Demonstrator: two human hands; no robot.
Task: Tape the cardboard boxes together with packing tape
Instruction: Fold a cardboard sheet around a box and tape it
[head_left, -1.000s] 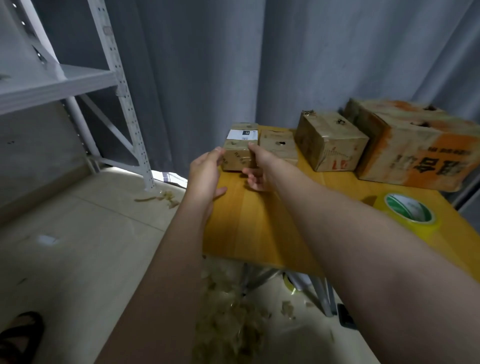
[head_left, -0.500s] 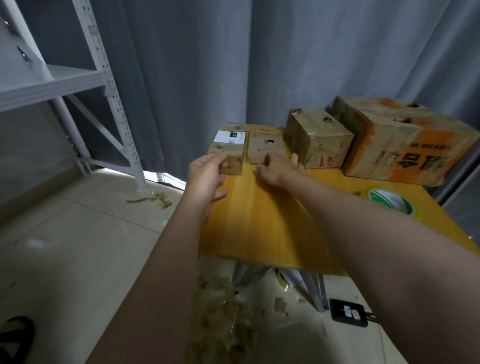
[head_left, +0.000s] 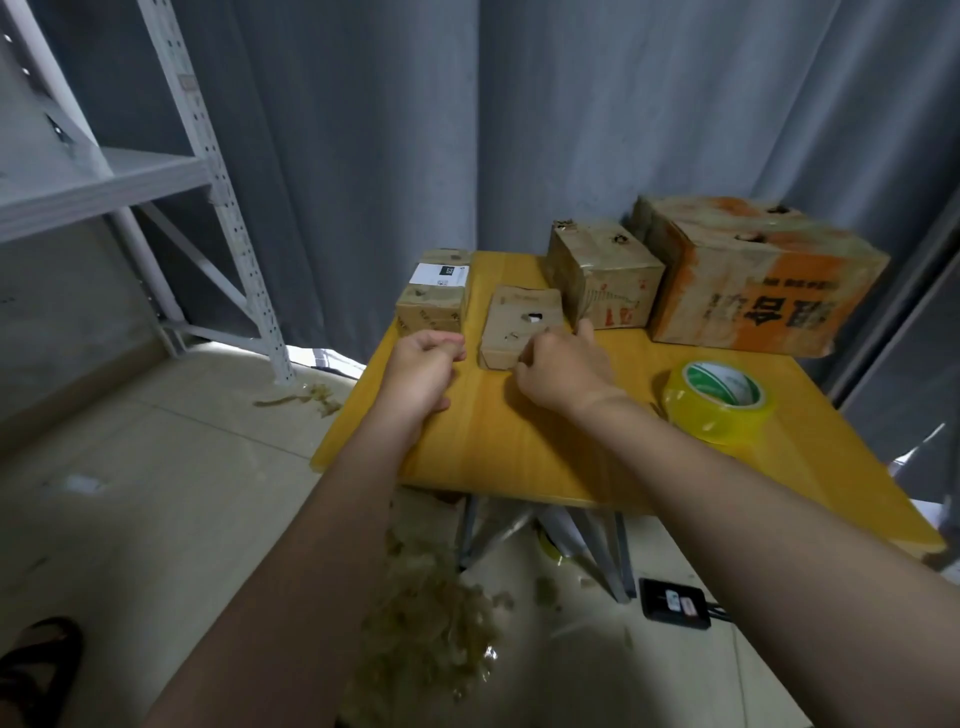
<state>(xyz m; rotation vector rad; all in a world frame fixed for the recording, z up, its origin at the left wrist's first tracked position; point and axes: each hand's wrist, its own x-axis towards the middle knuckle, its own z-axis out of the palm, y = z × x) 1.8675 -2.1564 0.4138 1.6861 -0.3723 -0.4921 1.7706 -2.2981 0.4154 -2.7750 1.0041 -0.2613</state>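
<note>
Yellow table (head_left: 519, 457); R grip (head_left: 563, 374) clasps holed box (head_left: 522, 322) at near corner; L grip (head_left: 423, 369) curled, empty, just left.

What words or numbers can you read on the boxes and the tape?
Big orange box: large dark characters, upside down, too blurred to read.
Medium box: red marks, perhaps "17", upside down; not certain.
White label on the far-left small box: print too small.
Holed small box: faint line of print, unreadable.
Yellow tape roll: green and white pattern, no readable words.
</note>
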